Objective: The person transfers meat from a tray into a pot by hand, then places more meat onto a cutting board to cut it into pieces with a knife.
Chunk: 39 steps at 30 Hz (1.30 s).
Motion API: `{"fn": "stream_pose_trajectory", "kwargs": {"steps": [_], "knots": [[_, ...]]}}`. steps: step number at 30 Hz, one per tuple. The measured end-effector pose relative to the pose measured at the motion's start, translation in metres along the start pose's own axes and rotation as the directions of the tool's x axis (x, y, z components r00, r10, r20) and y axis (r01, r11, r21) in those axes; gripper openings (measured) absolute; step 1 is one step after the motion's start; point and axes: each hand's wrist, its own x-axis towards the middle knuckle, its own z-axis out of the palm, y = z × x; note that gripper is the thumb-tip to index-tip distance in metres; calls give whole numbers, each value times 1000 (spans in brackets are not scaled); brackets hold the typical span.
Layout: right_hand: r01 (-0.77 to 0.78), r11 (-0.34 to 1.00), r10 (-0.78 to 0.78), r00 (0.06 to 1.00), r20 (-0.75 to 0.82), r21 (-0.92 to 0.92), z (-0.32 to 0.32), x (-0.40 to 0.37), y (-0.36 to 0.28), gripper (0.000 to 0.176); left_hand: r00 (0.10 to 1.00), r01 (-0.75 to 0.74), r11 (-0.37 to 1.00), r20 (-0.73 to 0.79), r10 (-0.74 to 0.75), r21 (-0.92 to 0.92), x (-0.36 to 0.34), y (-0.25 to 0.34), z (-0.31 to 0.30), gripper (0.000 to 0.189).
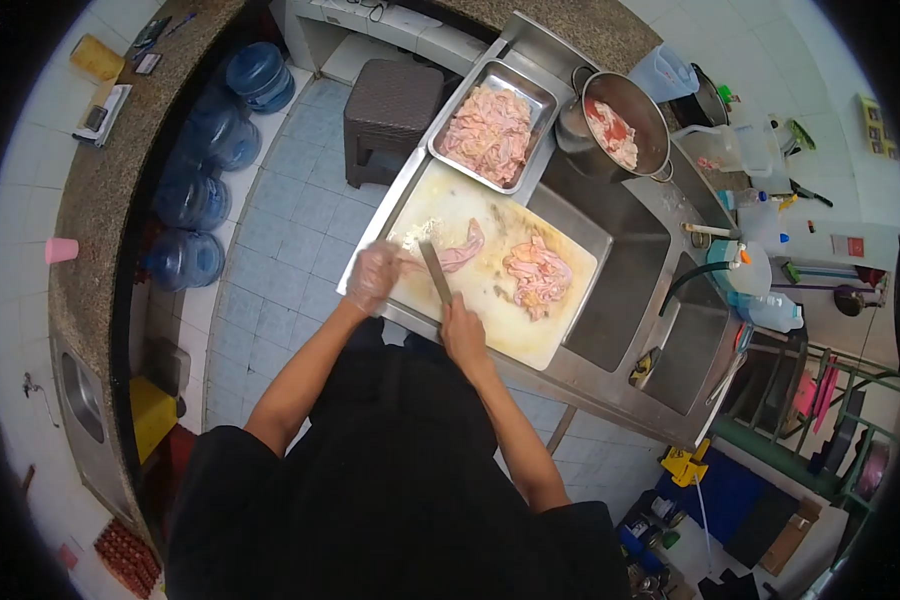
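Observation:
My right hand (464, 330) is closed round the handle of a knife (434, 270), whose blade lies across a strip of pale pink raw meat (462, 252) on the white cutting board (450, 328). In a clear plastic glove, my left hand (374, 272) has its fingers closed on the near-left end of that strip. Small whitish scraps lie beside the blade. To the right on the board rests a pile of similar raw pieces (538, 277), which look like chicken skin or trimmings. The exact cut cannot be made out.
Behind the board stands a steel tray (519, 186) heaped with raw meat. A deep pot (576, 140) with more meat is at its right. The sink basin (620, 290) opens right of the board. A dark stool (395, 95) stands beyond the counter's left edge.

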Motion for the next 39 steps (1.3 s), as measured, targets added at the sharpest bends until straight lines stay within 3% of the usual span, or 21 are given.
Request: {"fn": "stream_pose_trajectory", "kwargs": {"steps": [3, 4, 7, 8, 10, 11, 13, 17, 18, 19, 20, 21, 22, 23, 25, 27, 30, 33, 34, 38, 39], "knots": [[-11, 1000, 12, 1000, 19, -23, -16, -43, 20, 18, 975, 111, 987, -179, -130, -114, 20, 21, -21, 13], [-18, 999, 19, 999, 29, -39, -19, -51, 23, 18, 976, 104, 988, -180, -123, -112, 23, 25, -23, 13], [-34, 999, 35, 999, 35, -27, -23, -60, 27, 19, 888, 341, 899, -218, -404, -276, 37, 46, -25, 14], [-30, 999, 30, 999, 25, -26, -23, -57, 28, 19, 892, 330, 902, -222, -394, -277, 48, 55, -23, 14], [-40, 999, 41, 998, 49, -28, -24, -59, 29, 20, 811, 404, 539, 16, -585, -739, 77, 88, -29, 15], [-42, 999, 43, 998, 41, -28, -26, -61, 30, 20, 816, 401, 541, 19, -578, -739, 89, 91, -32, 15], [-36, 999, 38, 997, 65, -32, -32, -59, 32, 20, 967, 177, 399, 84, -240, -900, 122, 100, -40, 19], [3, 1000, -2, 998, 55, -14, -30, -54, 43, 20, 976, 171, 402, 97, -197, -900, 185, 127, -36, 23], [8, 1000, -7, 998, 56, -16, -33, -54, 43, 19, 966, 260, 318, 242, -94, -912, 210, 105, -21, 28], [13, 1000, -12, 998, 57, -18, -35, -55, 42, 19, 928, 356, 243, 372, 22, -902, 227, 88, -6, 34], [16, 1000, -16, 998, 54, -17, -39, -57, 40, 19, 873, 456, 350, 488, 4, -818, 233, 73, -4, 43], [-7, 1000, 8, 999, 43, -26, -45, -59, 37, 19, 876, 448, 353, 481, 7, -821, 232, 75, -7, 43], [-30, 999, 31, 999, 32, -33, -53, -58, 34, 19, 882, 404, 841, 396, -254, -361, 226, 79, -9, 45], [-31, 999, 32, 999, 28, -26, -60, -62, 31, 19, 904, 334, 890, 162, -395, 309, 215, 82, -10, 48], [-147, 982, 159, 982, -99, 121, -73, -73, 28, 20, 963, 168, 905, 130, -234, 391, 175, 50, 10, 45], [-232, 937, 277, 949, -152, 259, -78, -81, 30, 23, 928, -132, 927, 373, -9, 350, 137, 23, 38, 41], [-251, 918, 321, 925, -202, 308, -81, -85, 36, 24, 923, -198, 920, 380, 59, 337, 108, 57, 62, 36], [-319, 907, 371, 914, -163, 276, -81, -88, 38, 25, 954, -115, 939, 298, 14, 324, 105, 85, 82, 33], [-309, 911, 360, 918, -164, 273, -78, -88, 40, 25, 940, -24, 930, 324, -104, 368, 111, 76, 97, 30], [-268, 922, 325, 928, -184, 279, -81, -88, 36, 25, 913, -58, 911, 391, -117, 408, 124, 55, 121, 27], [-266, 922, 325, 927, -189, 280, -83, -87, 34, 25, 918, 6, 952, 375, -127, 306, 123, 69, 107, 24]]}}
